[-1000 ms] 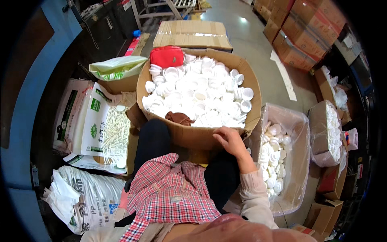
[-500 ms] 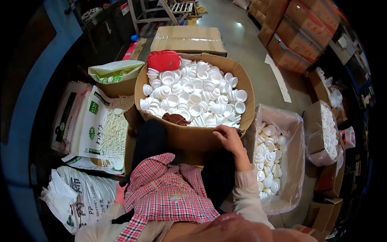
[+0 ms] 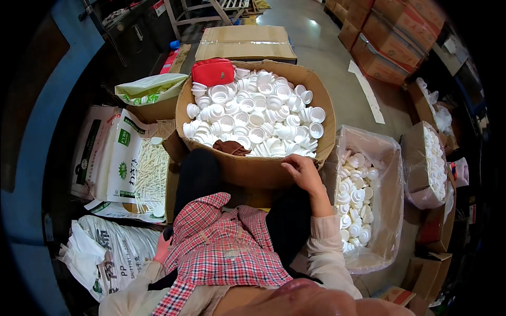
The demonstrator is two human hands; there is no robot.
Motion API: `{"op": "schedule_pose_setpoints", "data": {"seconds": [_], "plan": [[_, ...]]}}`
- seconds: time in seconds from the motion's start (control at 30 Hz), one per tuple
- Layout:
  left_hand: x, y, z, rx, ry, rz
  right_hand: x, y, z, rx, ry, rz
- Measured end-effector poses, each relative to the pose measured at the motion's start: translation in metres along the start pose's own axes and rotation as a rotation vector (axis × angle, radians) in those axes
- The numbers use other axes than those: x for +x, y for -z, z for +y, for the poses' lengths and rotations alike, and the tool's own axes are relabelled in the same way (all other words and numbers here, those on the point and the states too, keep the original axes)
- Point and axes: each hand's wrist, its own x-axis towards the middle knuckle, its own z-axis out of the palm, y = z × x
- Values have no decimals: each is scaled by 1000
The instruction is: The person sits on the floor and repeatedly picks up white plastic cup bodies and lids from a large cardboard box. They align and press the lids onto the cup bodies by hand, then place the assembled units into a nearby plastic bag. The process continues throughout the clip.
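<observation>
My right hand [image 3: 304, 172] is at the near rim of a large cardboard box [image 3: 247, 167], its fingers loosely bent, thumb a little apart, nothing visible in them. White plastic ribbed caps [image 3: 257, 119] fill this box in a heap. A red pouch [image 3: 213, 72] lies at the heap's far left corner, and a crumpled brown cloth [image 3: 230, 148] at its near edge. My left hand [image 3: 163, 248], apparently in pink covering, is low on the left beside the checked apron [image 3: 226, 245]; its fingers are hidden.
On the left, an open carton holds thin white sticks [image 3: 151, 179], above a white woven sack [image 3: 118, 250]. A plastic-lined box [image 3: 387, 210] with cream caps stands right, beside another lined box [image 3: 419, 174]. A closed carton [image 3: 245, 45] is beyond; cartons [image 3: 387, 45] are stacked far right.
The view has shifted slightly, so the boxes appear a little displaced. My right hand remains by the box's near rim, and no object has visibly been taken or put down.
</observation>
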Motion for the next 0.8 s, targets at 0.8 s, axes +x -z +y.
{"op": "schedule_pose_setpoints", "data": {"seconds": [0.8], "plan": [[7, -8, -56, 175, 223, -53, 0, 2, -1, 44, -14, 42]]}}
